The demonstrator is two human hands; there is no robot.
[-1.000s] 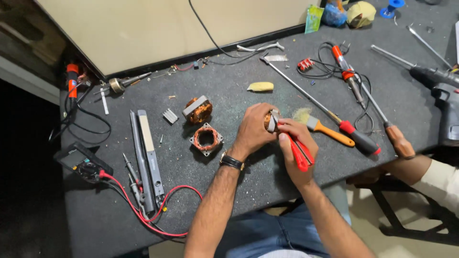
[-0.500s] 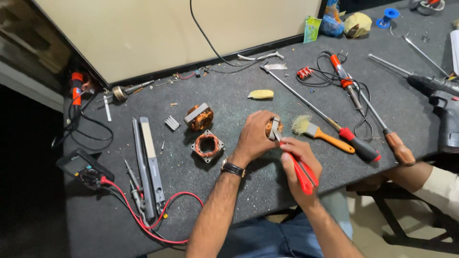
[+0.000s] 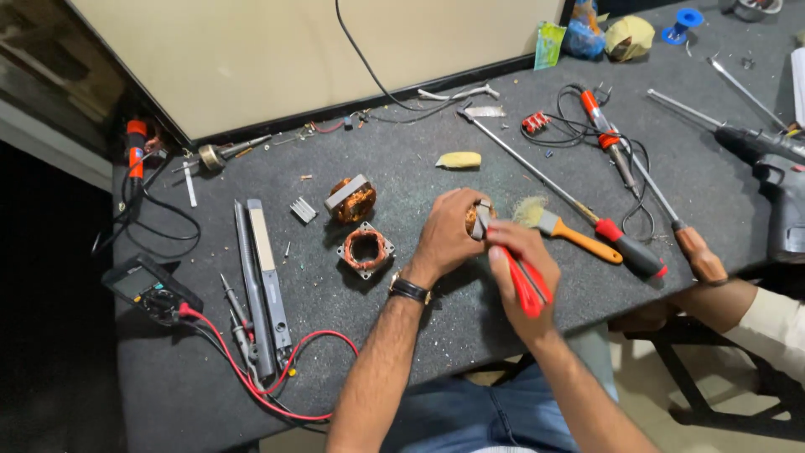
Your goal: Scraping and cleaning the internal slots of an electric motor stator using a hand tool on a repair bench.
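- Far L: black multimeter [image 3: 149, 288] at table edge, red + black leads [image 3: 251, 369] looping toward bench front; probe tips lie beside two long grey bars [image 3: 262, 285]. Screen too small to read.
- Up-left: orange-capped tool [image 3: 135, 143], lower part lost in shadow off the dark bench [image 3: 402, 168].
- Centre-L: two copper-wound coils, one w/ grey block on top [image 3: 351, 200], one square-framed w/ open middle [image 3: 366, 249]; close together, apart from hands.
- Left hand [image 3: 449, 235], watch on wrist: fingers curled fully round a small copper-wound part [image 3: 472, 220]. Only a sliver of copper shows btwn fingers; shape otherwise hidden.
- Right hand [image 3: 524, 273]: closed tight on red-handled pliers [image 3: 527, 281]. Metal nose [image 3: 484, 220] meets the part at the left hand; how wide the nose is set can't be told, fingers cover it.
- Just R of hands: brush w/ orange handle [image 3: 570, 231], bristles nearly touching left hand.
- R: long screwdrivers w/ red-black [image 3: 625, 243] and wooden [image 3: 696, 252] handles, soldering iron [image 3: 608, 134] w/ tangled cord.
- Far R: black drill [image 3: 776, 184], cut off by frame edge; another person's arm in a pale sleeve [image 3: 776, 331] below bench edge, hand mostly hidden.
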